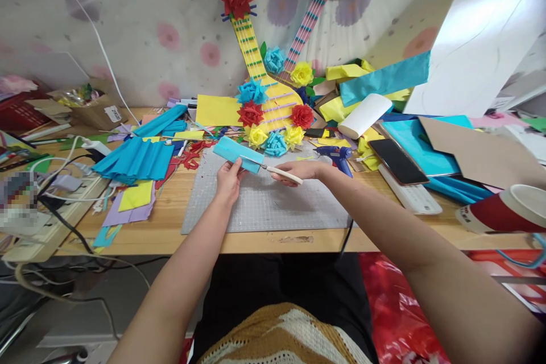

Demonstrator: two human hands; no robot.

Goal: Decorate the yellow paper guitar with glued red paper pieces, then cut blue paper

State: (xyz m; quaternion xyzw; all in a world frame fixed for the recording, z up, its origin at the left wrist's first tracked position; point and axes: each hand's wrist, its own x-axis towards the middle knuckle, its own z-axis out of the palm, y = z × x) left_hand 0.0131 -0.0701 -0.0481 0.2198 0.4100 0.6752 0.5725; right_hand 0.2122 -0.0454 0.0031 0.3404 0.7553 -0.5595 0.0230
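Observation:
A strip of light blue paper (230,151) is pinched in my left hand (230,181), thumb on its lower edge. My right hand (298,172) grips scissors with pale handles (286,175). Their blades lie along the right part of the strip, pointing left; whether they are cutting is too small to tell. Both hands are above a grey cutting mat (256,210). Just behind them stands a yellow paper instrument (277,105) with strings, trimmed with red, blue and yellow paper flowers. A blue glue gun (336,154) lies beyond my right hand.
Pleated blue paper (136,153) and a power strip (63,216) with cables lie at left. To the right are a dark phone (398,160), brown cardboard (482,151) and a paper cup (507,210) near the table edge. A pink instrument neck (305,28) leans behind.

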